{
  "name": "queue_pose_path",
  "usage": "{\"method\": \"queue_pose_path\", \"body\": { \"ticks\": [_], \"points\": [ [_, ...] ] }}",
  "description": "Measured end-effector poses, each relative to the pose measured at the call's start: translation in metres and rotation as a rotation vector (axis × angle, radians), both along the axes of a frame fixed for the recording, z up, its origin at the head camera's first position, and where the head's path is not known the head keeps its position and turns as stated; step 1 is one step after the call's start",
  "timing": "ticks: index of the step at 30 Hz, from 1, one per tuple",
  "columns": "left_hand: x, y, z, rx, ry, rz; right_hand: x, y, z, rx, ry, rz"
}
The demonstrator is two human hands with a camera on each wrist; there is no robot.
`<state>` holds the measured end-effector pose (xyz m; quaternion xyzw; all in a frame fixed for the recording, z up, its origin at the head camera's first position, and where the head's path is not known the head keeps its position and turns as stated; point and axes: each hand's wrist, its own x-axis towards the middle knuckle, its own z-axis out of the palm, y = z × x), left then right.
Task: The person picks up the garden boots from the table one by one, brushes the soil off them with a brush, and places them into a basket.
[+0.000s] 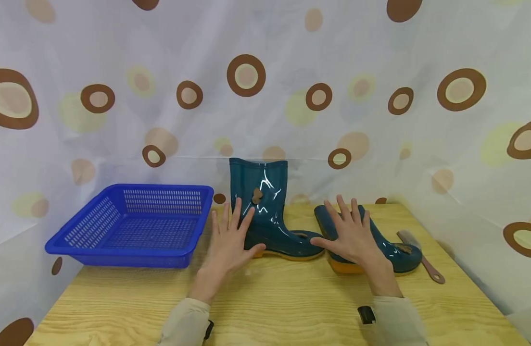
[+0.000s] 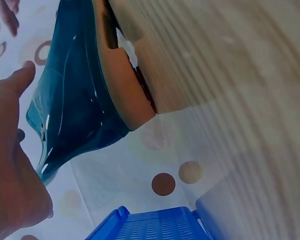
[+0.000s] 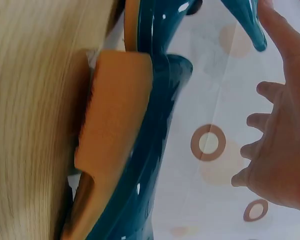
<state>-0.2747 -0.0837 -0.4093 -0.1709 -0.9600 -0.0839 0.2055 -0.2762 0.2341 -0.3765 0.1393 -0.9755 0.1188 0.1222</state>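
A glossy teal rubber boot (image 1: 265,226) with an orange-tan sole stands upright, toe to the right, with brown patches on its shaft and toe. My left hand (image 1: 231,240), fingers spread, hovers in front of its heel side and holds nothing. To the right, a second teal rubber boot (image 1: 406,259) lies with its shaft leaning back and a brown patch on its toe. Over that boot's shaft is my right hand (image 1: 352,235), fingers spread wide and holding nothing. In the right wrist view the fingers show apart from the boot's orange heel (image 3: 115,110).
At the left stands a blue plastic basket (image 1: 118,259) with slotted walls. A brush with a pinkish handle (image 1: 434,273) lies partly behind the right boot's toe. The wooden table (image 1: 265,302) backs onto a white curtain (image 1: 291,38) with brown dots.
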Motion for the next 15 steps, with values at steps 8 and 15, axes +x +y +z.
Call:
{"method": "queue_pose_path", "body": {
  "ticks": [8, 15],
  "points": [
    [-0.0017, 0.0023, -0.0010, 0.026, -0.016, 0.014, -0.0014, -0.0096, -0.0037, 0.020, 0.005, 0.009],
    [-0.0009, -0.0014, -0.0037, 0.100, -0.031, 0.000, -0.0004, -0.0071, -0.0071, -0.010, 0.000, 0.008]
  ]
}}
